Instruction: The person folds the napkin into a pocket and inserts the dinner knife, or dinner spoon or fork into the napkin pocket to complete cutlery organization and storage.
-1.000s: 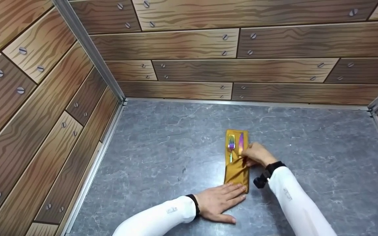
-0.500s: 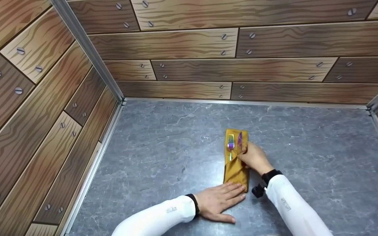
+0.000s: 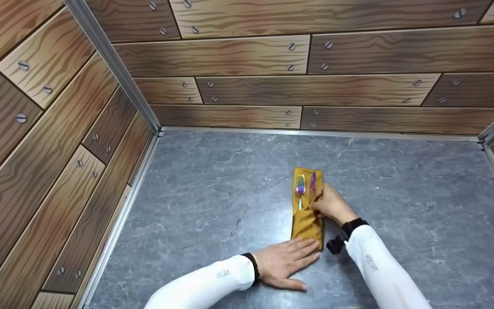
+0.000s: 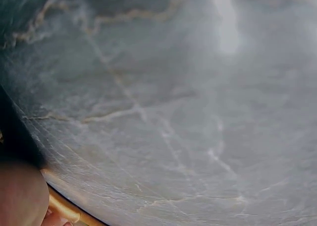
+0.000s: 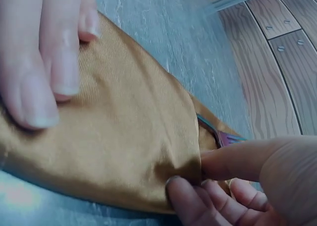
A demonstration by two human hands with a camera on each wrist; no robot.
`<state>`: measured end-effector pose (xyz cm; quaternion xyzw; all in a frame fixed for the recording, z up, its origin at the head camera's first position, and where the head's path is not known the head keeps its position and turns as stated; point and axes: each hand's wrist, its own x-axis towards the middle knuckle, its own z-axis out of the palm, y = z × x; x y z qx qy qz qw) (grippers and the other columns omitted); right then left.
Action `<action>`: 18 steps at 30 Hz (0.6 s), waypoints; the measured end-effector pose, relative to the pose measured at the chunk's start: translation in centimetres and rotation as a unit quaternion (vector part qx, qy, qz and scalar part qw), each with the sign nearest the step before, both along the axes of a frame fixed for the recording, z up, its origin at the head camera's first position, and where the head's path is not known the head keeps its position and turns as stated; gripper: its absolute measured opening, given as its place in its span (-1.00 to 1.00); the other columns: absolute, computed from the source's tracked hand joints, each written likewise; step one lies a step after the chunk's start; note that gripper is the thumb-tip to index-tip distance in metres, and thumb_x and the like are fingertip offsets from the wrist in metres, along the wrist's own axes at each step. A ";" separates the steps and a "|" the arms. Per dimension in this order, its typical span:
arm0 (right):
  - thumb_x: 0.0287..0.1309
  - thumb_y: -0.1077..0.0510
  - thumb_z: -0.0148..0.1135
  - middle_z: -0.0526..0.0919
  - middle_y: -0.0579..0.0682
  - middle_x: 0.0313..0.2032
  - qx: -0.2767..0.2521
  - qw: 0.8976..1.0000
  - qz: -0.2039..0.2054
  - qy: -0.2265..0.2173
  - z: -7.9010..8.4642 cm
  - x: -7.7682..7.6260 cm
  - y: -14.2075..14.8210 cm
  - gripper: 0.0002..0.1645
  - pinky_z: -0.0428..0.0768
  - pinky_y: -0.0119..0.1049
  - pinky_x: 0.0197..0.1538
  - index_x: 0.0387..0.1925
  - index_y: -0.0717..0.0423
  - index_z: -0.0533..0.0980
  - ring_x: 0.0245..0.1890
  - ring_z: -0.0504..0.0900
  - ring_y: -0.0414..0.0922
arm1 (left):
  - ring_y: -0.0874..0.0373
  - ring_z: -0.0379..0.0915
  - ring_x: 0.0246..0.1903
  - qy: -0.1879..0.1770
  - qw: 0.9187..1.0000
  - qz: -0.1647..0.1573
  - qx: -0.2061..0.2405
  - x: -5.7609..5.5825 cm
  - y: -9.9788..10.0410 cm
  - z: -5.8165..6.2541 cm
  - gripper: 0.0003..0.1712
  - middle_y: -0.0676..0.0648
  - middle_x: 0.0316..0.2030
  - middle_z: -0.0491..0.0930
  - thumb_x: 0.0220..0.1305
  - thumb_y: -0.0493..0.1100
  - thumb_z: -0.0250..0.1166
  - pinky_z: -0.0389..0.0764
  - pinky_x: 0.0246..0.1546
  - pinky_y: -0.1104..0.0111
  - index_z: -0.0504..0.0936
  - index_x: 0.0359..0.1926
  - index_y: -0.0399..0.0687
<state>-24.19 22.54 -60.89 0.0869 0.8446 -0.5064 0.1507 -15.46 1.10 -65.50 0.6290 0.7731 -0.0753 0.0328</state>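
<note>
A golden-brown cloth napkin (image 3: 307, 225), folded into a long pocket, lies on the grey tabletop. From its slanted opening stick out a rainbow-tinted fork (image 3: 300, 189) and a purple knife (image 3: 313, 181). The knife's lower part is hidden behind the right hand. My right hand (image 3: 332, 204) pinches the pocket's upper edge, the thumb at the opening and fingertips against the cloth in the right wrist view. My left hand (image 3: 283, 264) lies flat, its straight fingers resting on the napkin's near end. Only a sliver of the left hand shows in the left wrist view.
The grey marbled tabletop (image 3: 212, 193) ends at a metal rail along the back. Wood-patterned walls (image 3: 247, 90) stand behind and on both sides. A small black camera (image 3: 336, 244) hangs from the right wrist strap, just above the table.
My right hand has shifted slightly left over the pocket's edge and now covers more of the knife. My left hand stays in place on the napkin.
</note>
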 end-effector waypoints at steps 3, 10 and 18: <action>-0.07 0.41 0.27 0.46 0.12 -0.42 -0.011 1.000 0.001 0.006 -0.1 -0.2 0.2 -0.55 0.62 -0.18 -0.48 -0.16 0.36 0.26 -0.58 0.54 -0.04 | 0.01 -0.60 0.38 0.003 1.000 0.003 0.000 -0.3 0.2 -0.1 0.00 -0.14 0.42 -0.47 0.21 0.49 -0.45 -0.36 0.35 0.21 -0.33 0.44 -0.06; 0.01 0.35 0.27 0.47 0.12 -0.45 -0.011 1.000 0.009 0.027 -0.6 -0.5 0.6 -0.59 0.62 -0.17 -0.49 -0.16 0.35 0.26 -0.58 0.54 -0.03 | 0.06 -0.61 0.38 -0.024 1.000 0.009 -0.002 -1.0 0.6 0.2 -0.11 -0.08 0.42 -0.48 0.28 0.42 -0.45 -0.38 0.35 0.26 -0.35 0.44 0.04; 0.20 0.05 0.18 0.49 0.20 -0.29 0.025 0.995 0.012 0.093 0.1 -0.2 4.1 -0.46 0.61 -0.13 -0.35 0.01 0.36 0.24 -0.40 0.58 0.06 | 0.08 -0.61 0.38 -0.059 0.989 0.111 0.078 -4.7 0.5 4.2 -0.16 0.01 0.43 -0.48 0.33 0.30 -0.16 -0.31 0.35 0.14 -0.31 0.45 0.17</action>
